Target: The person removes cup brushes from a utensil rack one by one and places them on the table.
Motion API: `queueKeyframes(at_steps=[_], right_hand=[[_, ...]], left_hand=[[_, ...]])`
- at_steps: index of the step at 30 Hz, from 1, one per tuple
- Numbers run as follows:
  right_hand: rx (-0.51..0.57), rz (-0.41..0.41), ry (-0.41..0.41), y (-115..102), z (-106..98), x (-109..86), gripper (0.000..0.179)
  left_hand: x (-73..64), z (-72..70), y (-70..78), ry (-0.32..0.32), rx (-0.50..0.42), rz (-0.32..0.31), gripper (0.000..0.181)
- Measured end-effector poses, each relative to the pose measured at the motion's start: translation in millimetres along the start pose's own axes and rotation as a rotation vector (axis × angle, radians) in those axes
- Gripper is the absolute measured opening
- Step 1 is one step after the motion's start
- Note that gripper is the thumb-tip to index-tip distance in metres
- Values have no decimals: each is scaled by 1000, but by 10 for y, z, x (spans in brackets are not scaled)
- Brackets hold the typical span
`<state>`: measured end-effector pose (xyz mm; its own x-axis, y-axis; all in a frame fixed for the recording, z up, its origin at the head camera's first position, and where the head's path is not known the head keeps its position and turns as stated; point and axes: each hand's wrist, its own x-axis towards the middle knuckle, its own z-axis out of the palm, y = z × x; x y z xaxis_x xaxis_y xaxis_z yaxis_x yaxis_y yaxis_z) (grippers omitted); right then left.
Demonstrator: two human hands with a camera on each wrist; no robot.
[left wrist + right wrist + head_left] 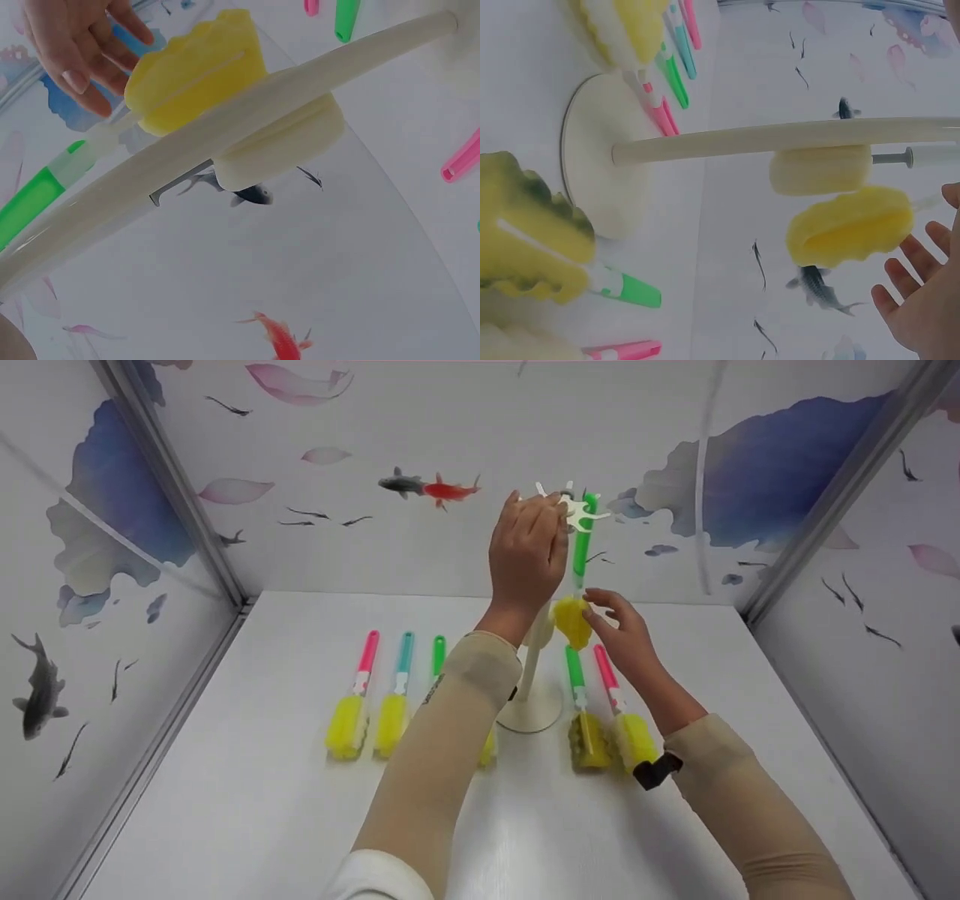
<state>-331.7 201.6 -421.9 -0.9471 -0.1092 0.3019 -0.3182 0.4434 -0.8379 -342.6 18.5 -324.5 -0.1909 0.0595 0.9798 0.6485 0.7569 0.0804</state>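
A cream stand with a round base (544,718), an upright pole (705,147) and a ring of hooks (579,516) rises from the table. My left hand (529,540) grips the stand's top beside the hooks, its fingertips partly hidden. From one hook hangs a cup brush with a green handle (582,551) and yellow sponge head (573,624). My right hand (622,626) is beside that sponge, fingers loosely spread and not closed round it; whether a fingertip touches it I cannot tell. A second brush, with a pale cream sponge (821,171), hangs behind the pole.
Several sponge brushes lie on the white table (247,810). Left of the stand are a pink-handled one (367,652), a blue-handled one (405,654) and a green-handled one (439,649). On the right lie a green-handled brush (574,667) and a pink-handled brush (606,667). Patterned walls surround the table.
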Motion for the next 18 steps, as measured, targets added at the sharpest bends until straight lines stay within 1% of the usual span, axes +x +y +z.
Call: queueKeyframes(at_steps=[7, 10, 13, 18], right_hand=[[9, -77, -29, -48, 46, 110, 49], [18, -67, -59, -45, 55, 134, 49], [31, -68, -81, -21, 64, 147, 44], [30, -74, -66, -3, 66, 137, 38]], left_hand=[[16, -17, 4, 10, 10, 5, 19], [15, -20, 9, 12, 7, 3, 18], [10, -23, 13, 11, 9, -1, 18], [9, -29, 15, 7, 11, -2, 18]])
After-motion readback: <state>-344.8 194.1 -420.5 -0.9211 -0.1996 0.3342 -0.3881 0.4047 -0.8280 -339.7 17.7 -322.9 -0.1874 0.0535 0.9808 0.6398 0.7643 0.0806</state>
